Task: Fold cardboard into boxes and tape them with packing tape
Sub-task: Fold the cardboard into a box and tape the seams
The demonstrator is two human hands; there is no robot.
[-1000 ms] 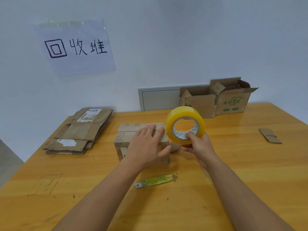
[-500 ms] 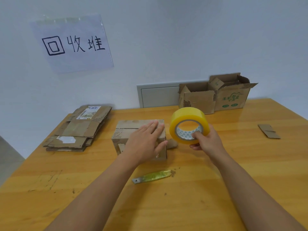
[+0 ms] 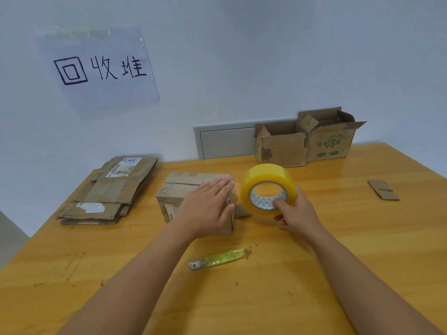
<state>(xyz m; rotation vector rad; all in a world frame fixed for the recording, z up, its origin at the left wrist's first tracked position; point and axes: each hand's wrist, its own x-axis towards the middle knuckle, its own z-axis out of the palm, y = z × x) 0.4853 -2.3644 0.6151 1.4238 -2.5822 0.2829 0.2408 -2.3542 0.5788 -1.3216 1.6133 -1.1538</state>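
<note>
A yellow wooden table point(image 3: 314, 274), scuffed and marked near its left front, stands against a pale wall point(image 3: 242, 56). A paper sign point(image 3: 99, 68) with hand-drawn characters is taped up at the left, and a white panel point(image 3: 225, 141) sits low on the wall behind the table.

At the far left of the table lies a stack of flattened cardboard point(image 3: 108, 192), one sheet bearing a shipping label. Just right of it, near the table's middle, stands the small box point(image 3: 176, 197), brown and worn, its top flaps closed. The left hand point(image 3: 208, 206) lies on its top with fingers straight and flat, thumb over the right edge. Beside the box, the right hand point(image 3: 296, 213) grips the tape roll point(image 3: 267, 189), yellow and upright, thumb inside the core and fingers curled underneath.

In front of the hands lies a green-handled blade point(image 3: 219, 258). Behind the roll, two open boxes point(image 3: 304, 141) stand by the wall. A cardboard scrap point(image 3: 383, 193) lies far right.
</note>
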